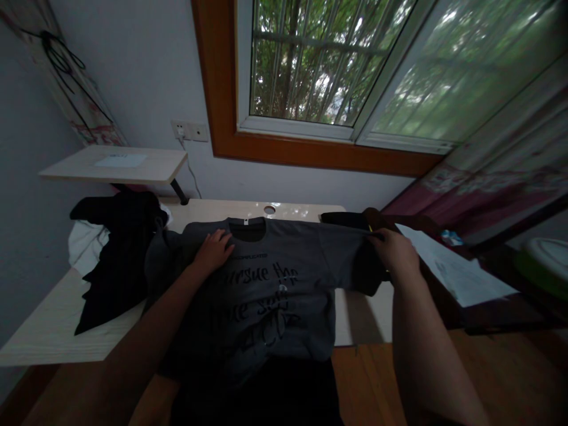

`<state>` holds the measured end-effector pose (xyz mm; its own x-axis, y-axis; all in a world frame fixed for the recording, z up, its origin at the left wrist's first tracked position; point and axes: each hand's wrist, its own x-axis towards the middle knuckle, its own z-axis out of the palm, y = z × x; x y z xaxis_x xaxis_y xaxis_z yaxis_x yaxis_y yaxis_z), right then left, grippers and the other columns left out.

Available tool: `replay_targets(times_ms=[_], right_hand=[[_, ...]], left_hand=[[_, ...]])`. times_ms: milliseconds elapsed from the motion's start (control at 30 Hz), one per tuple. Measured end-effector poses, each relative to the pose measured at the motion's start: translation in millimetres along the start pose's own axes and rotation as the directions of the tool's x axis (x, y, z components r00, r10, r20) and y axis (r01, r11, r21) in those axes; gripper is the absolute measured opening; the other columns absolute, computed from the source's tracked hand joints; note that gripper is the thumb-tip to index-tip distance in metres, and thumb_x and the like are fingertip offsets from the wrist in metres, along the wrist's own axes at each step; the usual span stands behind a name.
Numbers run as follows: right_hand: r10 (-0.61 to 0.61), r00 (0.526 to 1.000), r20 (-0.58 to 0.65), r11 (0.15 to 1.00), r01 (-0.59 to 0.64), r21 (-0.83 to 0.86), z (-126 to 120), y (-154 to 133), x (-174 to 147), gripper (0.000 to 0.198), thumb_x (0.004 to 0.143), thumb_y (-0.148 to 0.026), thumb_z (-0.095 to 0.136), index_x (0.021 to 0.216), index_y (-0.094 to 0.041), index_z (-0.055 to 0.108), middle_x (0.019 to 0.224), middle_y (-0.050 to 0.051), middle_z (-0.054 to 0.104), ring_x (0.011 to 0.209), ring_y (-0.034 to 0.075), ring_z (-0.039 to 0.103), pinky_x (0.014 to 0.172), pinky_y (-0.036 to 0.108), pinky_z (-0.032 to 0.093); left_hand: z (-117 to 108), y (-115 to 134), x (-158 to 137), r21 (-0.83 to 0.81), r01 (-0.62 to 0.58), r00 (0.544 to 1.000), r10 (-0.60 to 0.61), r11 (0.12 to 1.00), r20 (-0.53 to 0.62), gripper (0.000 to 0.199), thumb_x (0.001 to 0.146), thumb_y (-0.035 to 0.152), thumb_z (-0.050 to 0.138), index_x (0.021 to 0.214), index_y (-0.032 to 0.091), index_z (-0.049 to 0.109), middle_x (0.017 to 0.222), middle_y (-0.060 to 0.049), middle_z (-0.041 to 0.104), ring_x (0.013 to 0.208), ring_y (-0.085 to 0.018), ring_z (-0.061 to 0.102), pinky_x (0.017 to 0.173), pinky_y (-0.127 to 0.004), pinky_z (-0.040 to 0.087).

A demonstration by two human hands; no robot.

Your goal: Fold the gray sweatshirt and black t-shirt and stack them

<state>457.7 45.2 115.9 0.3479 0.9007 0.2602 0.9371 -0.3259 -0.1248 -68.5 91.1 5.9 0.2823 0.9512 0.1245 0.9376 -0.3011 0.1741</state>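
Note:
A dark grey T-shirt (pixel 275 284) with black lettering is spread over the desk, its collar toward the wall and its lower part hanging over the front edge. My left hand (pixel 215 248) lies flat on the shirt beside the collar, fingers spread. At the other side, my right hand (pixel 394 251) pinches the end of the sleeve on the right, which is stretched out sideways. The sleeve on the left is bunched up near the dark clothes. My right fingertips are partly hidden behind the hand.
Black clothing (pixel 122 248) and a white garment (pixel 86 245) are heaped on the left of the pale desk (pixel 48 319), beneath a raised shelf (pixel 151 161). Papers (pixel 457 266) lie on a dark surface at right. A dark item (pixel 344 220) sits behind the sleeve.

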Motion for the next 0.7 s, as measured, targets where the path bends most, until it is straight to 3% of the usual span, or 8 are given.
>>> replay_targets(times_ms=[133,267,333,467,600,700], right_hand=[[0.054,0.998,-0.014,0.996,-0.055,-0.075,-7.9,2.4,-9.1,0.037,0.088,-0.040,0.060,0.114,-0.018,0.075,0.100,0.022,0.072,0.093,0.040,0.067,0.077,0.051,0.050],[-0.031,0.990,-0.139,0.988,0.010,-0.152,-5.1,-20.0,-22.7,0.035,0.090,-0.030,0.055,0.115,-0.015,0.074,0.111,0.027,0.066,0.107,0.043,0.061,0.086,0.057,0.047],[-0.117,0.982,-0.147,0.986,0.097,-0.139,0.1,-44.5,-29.1,0.036,0.091,-0.029,0.053,0.118,-0.014,0.073,0.115,0.026,0.065,0.109,0.040,0.060,0.091,0.054,0.046],[-0.368,0.929,-0.032,0.930,0.369,0.004,22.7,-115.2,-44.6,0.038,0.096,-0.028,0.048,0.126,-0.015,0.068,0.128,0.020,0.063,0.114,0.033,0.060,0.101,0.045,0.046],[-0.518,0.854,0.054,0.845,0.500,0.190,60.8,-187.5,-69.7,0.046,0.100,-0.031,0.046,0.142,-0.014,0.056,0.146,0.016,0.055,0.129,0.029,0.055,0.110,0.039,0.042],[-0.577,0.809,0.115,0.806,0.540,0.243,90.1,-219.6,-88.0,0.051,0.102,-0.037,0.046,0.146,-0.012,0.052,0.153,0.017,0.049,0.137,0.029,0.050,0.115,0.040,0.038]], left_hand=[[9.1,6.4,2.4,-0.006,-0.057,0.998,0.057,0.998,0.014,0.051,0.101,0.041,0.043,0.146,0.019,0.051,0.160,-0.017,0.041,0.151,-0.031,0.032,0.122,-0.055,0.025],[12.2,9.6,3.2,0.017,-0.086,0.996,0.087,0.996,-0.022,0.053,0.102,0.041,0.042,0.149,0.018,0.048,0.163,-0.017,0.037,0.153,-0.030,0.030,0.124,-0.055,0.022],[12.4,9.6,3.5,0.027,-0.099,0.995,0.100,0.995,-0.029,0.054,0.102,0.041,0.039,0.150,0.017,0.047,0.163,-0.018,0.036,0.153,-0.031,0.030,0.124,-0.055,0.022],[14.1,8.1,3.6,0.055,-0.098,0.994,0.100,0.994,-0.034,0.055,0.102,0.043,0.038,0.151,0.017,0.046,0.162,-0.018,0.037,0.153,-0.030,0.030,0.124,-0.055,0.023],[16.1,6.9,2.6,0.078,-0.100,0.993,0.105,0.992,-0.061,0.056,0.102,0.043,0.037,0.152,0.019,0.044,0.163,-0.015,0.036,0.153,-0.029,0.031,0.124,-0.054,0.023],[16.4,4.9,1.7,0.070,-0.103,0.992,0.107,0.992,-0.066,0.056,0.102,0.042,0.037,0.153,0.020,0.043,0.163,-0.013,0.038,0.152,-0.028,0.032,0.124,-0.053,0.024]])
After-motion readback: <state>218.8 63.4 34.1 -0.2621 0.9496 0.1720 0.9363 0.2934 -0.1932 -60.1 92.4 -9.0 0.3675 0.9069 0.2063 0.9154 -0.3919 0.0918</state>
